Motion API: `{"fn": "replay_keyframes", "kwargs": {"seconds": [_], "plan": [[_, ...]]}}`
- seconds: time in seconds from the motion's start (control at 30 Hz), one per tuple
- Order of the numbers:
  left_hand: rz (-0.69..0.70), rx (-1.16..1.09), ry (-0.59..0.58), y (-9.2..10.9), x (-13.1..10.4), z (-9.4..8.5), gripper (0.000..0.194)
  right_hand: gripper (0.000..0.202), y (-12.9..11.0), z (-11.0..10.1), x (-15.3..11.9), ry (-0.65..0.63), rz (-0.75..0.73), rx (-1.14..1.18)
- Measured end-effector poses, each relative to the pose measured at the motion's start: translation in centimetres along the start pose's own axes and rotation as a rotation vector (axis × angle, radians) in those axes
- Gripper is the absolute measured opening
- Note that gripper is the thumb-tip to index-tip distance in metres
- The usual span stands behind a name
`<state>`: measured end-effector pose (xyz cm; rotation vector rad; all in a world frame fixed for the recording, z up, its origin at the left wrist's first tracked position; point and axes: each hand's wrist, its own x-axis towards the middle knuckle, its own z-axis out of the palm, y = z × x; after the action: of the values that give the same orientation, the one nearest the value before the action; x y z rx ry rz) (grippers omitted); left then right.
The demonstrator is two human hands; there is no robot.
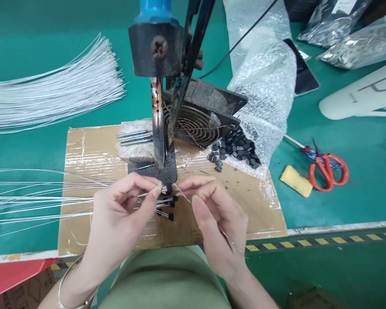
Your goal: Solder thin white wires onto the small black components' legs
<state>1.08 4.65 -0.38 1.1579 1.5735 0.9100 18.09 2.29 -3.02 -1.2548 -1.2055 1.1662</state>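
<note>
My left hand [128, 206] is closed, thumb and forefinger pinching a thin white wire by its end, where a small metallic piece [163, 187] shows at the fingertips. In my right hand [217, 219], a strand of solder wire [182, 192] runs between the fingers, its tip pointing at that piece. Just above both hands hangs the blackened tip of a clamped soldering iron [158, 128]. Several wires with black connector ends [170, 204] lie on the cardboard beneath my left fingertips. Part of the wire is hidden by my left hand.
A dusty fan [199, 124] stands behind the iron. Small black housings [239, 148] spill from bubble wrap [263, 81]. Orange-handled scissors [328, 171] and a yellow sponge [296, 181] lie right. A bundle of white wires [58, 94] rests left. Cardboard [254, 206] covers the bench front.
</note>
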Motion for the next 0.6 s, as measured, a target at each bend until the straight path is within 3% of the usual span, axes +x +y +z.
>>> {"fn": "replay_keyframes", "kwargs": {"seconds": [0.6], "plan": [[0.019, -0.001, 0.052, 0.8, 1.8, -0.5, 0.008, 0.02, -0.7, 1.2, 2.0, 0.013, 0.043, 0.082]]}}
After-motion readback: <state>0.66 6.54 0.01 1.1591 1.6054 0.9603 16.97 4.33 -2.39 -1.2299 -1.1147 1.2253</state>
